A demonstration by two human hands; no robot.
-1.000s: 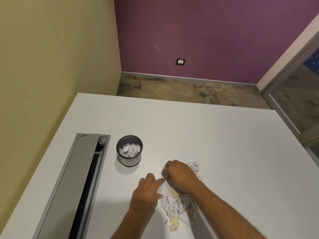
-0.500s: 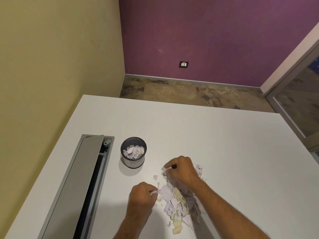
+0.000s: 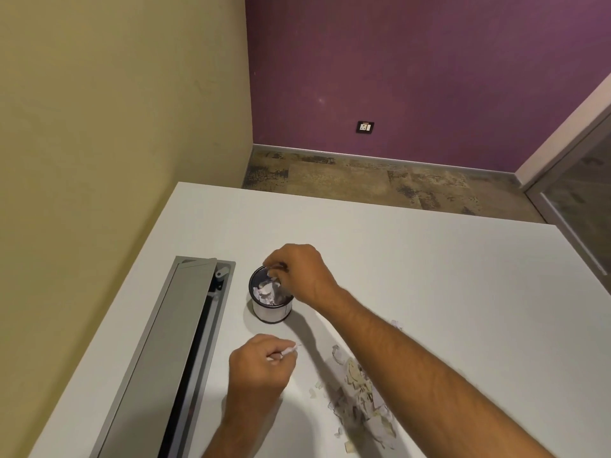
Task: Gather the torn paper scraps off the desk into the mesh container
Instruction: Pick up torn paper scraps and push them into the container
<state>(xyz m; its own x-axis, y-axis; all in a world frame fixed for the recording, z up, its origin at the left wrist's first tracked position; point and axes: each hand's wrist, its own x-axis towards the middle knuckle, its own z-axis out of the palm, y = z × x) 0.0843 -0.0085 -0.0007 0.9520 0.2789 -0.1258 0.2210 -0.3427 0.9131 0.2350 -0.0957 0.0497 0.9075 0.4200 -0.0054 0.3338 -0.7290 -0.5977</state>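
A small round mesh container [image 3: 271, 313] stands on the white desk [image 3: 429, 266] and holds white paper scraps. My right hand [image 3: 299, 272] hovers over its rim, fingers pinched on a few scraps just above the opening. Nearer to me, my left hand [image 3: 261, 368] is closed on a small white scrap that sticks out between its fingertips. A loose heap of torn paper scraps [image 3: 358, 395], white and beige, lies on the desk partly under my right forearm.
A long grey cable tray [image 3: 165, 358] with an open flap is set into the desk to the left of the container. The desk's left edge runs along a beige wall. Beyond the far edge lie floor and a purple wall.
My right hand has lifted off the heap and travelled up and left to the container with scraps. My left hand drew back from the heap holding a scrap.
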